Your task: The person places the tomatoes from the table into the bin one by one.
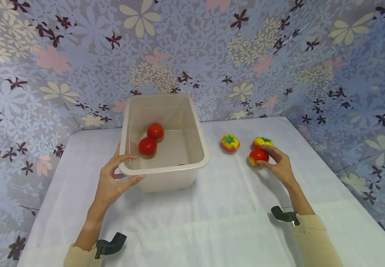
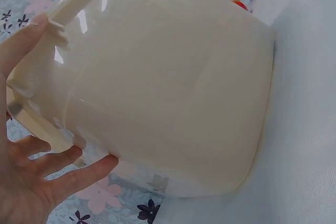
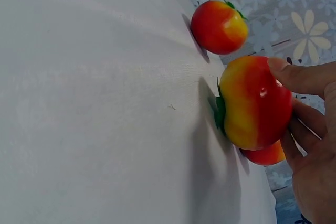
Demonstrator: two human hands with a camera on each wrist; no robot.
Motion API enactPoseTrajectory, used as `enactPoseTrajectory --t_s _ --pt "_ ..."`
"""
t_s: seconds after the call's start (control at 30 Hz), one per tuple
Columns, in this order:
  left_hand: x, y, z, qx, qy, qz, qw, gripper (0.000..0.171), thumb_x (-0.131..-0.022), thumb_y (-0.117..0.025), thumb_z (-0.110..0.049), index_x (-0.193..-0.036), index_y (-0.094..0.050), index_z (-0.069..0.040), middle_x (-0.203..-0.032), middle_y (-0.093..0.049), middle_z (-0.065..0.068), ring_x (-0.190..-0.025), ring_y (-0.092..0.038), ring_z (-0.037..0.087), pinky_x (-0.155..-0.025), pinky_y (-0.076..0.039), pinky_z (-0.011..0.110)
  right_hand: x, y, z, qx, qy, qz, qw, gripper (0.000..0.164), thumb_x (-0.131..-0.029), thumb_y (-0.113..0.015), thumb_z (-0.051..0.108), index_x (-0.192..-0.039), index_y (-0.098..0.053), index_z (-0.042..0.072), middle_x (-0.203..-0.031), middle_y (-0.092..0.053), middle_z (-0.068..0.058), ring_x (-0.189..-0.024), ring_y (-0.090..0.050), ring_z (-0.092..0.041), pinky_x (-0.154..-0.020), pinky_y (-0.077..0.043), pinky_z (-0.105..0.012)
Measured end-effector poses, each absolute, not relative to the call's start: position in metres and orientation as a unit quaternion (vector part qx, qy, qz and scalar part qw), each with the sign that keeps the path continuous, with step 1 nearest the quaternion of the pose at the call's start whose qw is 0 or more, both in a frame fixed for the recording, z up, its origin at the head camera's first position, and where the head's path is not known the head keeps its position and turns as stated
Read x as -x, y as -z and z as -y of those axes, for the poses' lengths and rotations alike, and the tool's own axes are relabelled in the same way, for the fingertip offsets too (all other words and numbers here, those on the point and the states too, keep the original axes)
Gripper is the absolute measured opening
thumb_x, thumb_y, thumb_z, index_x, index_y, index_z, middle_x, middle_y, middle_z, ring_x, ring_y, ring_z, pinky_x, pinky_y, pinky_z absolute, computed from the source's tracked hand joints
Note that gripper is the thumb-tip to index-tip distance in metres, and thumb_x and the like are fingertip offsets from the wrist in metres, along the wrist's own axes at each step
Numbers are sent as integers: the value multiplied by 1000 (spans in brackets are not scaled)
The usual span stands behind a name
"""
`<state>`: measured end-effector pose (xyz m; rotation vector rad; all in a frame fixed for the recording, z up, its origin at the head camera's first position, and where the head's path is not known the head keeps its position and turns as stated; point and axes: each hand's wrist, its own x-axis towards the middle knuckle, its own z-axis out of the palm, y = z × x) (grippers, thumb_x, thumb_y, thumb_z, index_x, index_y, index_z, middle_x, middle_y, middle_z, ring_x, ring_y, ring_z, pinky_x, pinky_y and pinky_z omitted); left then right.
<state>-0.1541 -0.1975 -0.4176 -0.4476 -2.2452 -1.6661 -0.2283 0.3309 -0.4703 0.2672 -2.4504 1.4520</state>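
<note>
My left hand (image 1: 112, 181) grips the near left corner of a beige plastic bin (image 1: 169, 182), its fingers over the rim and thumb at the front. Inside the bin lie two red tomatoes (image 1: 147, 147), with a red sliver of another behind the near wall. On the right, my right hand (image 1: 280, 165) holds a red and yellow tomato (image 3: 254, 103) between thumb and fingers, its green leafy end turned toward the cloth. Right behind it is another tomato (image 1: 262, 142), partly hidden. A further tomato (image 1: 230, 143) sits leaf up between the bin and my right hand.
A white cloth (image 1: 185, 233) covers the table. Flower-patterned sheeting (image 1: 192, 55) rises behind it and along the sides. The bin stands near the back edge, left of the loose tomatoes. Each wrist wears a black camera mount (image 1: 111, 245).
</note>
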Motion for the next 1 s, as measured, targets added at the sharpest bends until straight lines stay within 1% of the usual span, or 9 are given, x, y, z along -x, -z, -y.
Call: enactPoseTrajectory --t_s 0.13,0.23,0.3,0.47,0.63,0.8,0.87,0.93,1.0 --pt "154 417 198 157 586 780 154 53 -73 -80 3 -122 -62 -4 -162 -23 -3 -139 -38 39 -77 -59 36 229 471 -332 -108 -513 838 153 54 -79 -74 -10 -130 -54 -8 -129 -57 -30 -120 -57 -7 -102 -41 -10" --pt "154 417 198 158 594 774 152 53 -73 -80 5 -122 -62 -4 -162 -23 -4 -139 -37 40 -75 -58 25 229 474 -332 -113 -519 834 150 52 -81 -71 -10 -130 -54 -9 -125 -59 -32 -111 -60 -1 -96 -46 -11" --pt "154 417 198 159 600 769 151 53 -73 -80 5 -121 -62 -4 -162 -23 -4 -140 -36 40 -74 -57 22 229 477 -332 -120 -523 832 140 50 -82 -70 -10 -129 -54 -10 -125 -59 -33 -108 -61 -1 -92 -49 -13" --pt "154 418 199 160 590 777 153 52 -73 -80 4 -122 -62 -3 -162 -23 -3 -139 -36 39 -76 -58 26 229 483 -329 -130 -516 839 112 48 -84 -70 -6 -129 -55 -8 -130 -56 -31 -112 -59 -5 -92 -51 -17" --pt "154 418 198 160 593 775 151 53 -73 -80 4 -122 -62 -3 -162 -23 -4 -140 -36 39 -76 -58 29 231 480 -323 -119 -491 859 79 51 -85 -73 3 -132 -56 -1 -139 -53 -24 -117 -52 -8 -92 -47 -10" --pt "154 418 198 154 574 788 159 52 -73 -81 1 -122 -62 -6 -162 -24 -3 -141 -36 39 -77 -59 46 236 483 -321 -120 -487 862 73 59 -80 -77 -1 -134 -55 0 -139 -52 -23 -117 -51 -7 -91 -47 -10" --pt "154 418 198 153 563 795 164 52 -73 -81 0 -122 -63 -6 -162 -24 -1 -140 -36 39 -77 -59 48 237 486 -321 -124 -494 857 74 63 -77 -78 -4 -135 -54 -1 -139 -52 -24 -117 -50 -3 -90 -48 -11" --pt "154 418 198 152 559 798 165 52 -73 -82 0 -122 -63 -6 -162 -25 0 -140 -36 40 -76 -60 42 237 488 -321 -126 -505 851 75 66 -76 -78 -7 -136 -52 -2 -140 -51 -26 -117 -50 -2 -91 -48 -12" --pt "154 418 198 152 559 798 164 53 -73 -82 0 -122 -63 -6 -162 -25 0 -140 -37 40 -76 -59 33 238 491 -321 -125 -512 846 76 68 -76 -77 -9 -138 -50 -2 -141 -49 -27 -120 -51 -7 -91 -48 -12"
